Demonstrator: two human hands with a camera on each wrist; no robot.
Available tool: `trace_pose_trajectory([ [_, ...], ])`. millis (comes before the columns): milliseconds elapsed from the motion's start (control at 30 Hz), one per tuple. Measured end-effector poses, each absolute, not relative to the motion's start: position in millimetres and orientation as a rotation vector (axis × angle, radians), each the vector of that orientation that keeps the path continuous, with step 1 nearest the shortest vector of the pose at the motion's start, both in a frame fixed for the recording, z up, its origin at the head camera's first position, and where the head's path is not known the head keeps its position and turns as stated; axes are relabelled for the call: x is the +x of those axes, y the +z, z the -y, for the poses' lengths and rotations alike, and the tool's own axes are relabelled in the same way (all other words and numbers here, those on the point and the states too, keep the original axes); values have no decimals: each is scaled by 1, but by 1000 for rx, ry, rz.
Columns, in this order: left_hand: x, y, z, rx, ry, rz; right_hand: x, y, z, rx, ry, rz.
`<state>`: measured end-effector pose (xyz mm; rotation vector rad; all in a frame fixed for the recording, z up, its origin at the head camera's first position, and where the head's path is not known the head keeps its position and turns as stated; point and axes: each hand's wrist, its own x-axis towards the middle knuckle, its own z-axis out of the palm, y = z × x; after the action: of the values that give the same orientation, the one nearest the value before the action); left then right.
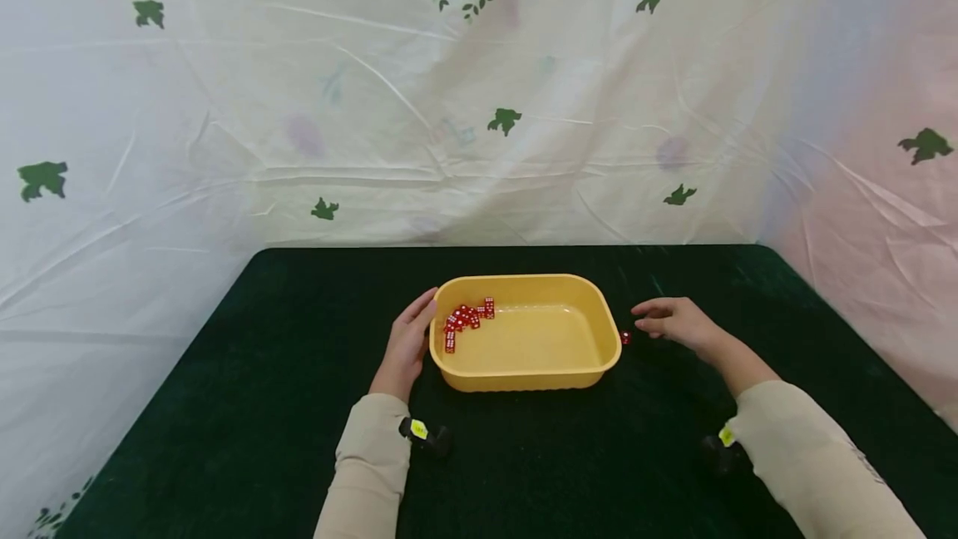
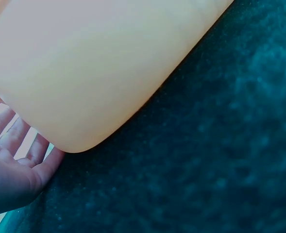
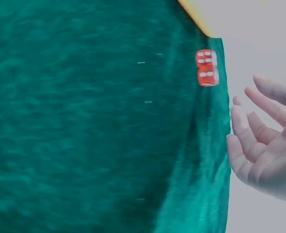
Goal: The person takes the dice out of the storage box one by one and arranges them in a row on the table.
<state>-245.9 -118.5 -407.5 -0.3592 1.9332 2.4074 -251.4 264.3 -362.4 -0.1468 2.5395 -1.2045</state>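
Steadying the yellow tub (image 1: 524, 377) w/ left hand (image 1: 407, 348): fingers straight, flat against its left end wall, gripping nothing. Right hand (image 1: 674, 321) hovered, fingers loosely spread, empty, just right of a red die (image 1: 625, 338) lying on the dark green tablecloth (image 1: 299, 406) beside tub's right rim. Other red dice (image 1: 466, 319) heaped in tub's far-left corner. Judged step: collecting the stray die. Next needs a fingertip pinch close to the rim; open cloth to right of hand, little room tub-side.
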Motion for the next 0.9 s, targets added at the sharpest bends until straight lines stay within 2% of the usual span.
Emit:
trace_pose_trajectory([
  [533, -244, -406, 118, -366, 2414, -1931, -273, -313, -230, -202, -1195, -2655],
  [900, -243, -405, 117, -371, 2412, -1928, -286, -304, -183, -304, -1187, -2621],
])
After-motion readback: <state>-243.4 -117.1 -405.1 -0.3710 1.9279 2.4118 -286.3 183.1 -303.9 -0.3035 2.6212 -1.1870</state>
